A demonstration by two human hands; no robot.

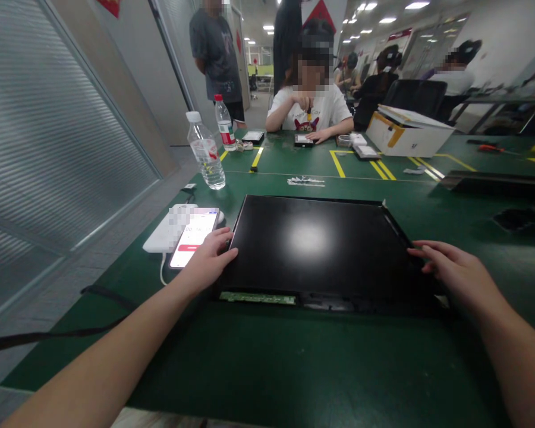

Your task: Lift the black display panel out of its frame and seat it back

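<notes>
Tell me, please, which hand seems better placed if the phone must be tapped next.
Probably the left hand: it is at the left edge of the black panel, close beside the lit phone, while the right hand is at the opposite edge.

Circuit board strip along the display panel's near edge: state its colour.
Green; the circuit board strip shows best in the head view.

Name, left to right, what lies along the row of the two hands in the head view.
Lit phone → left hand → flat black panel → right hand.
</notes>
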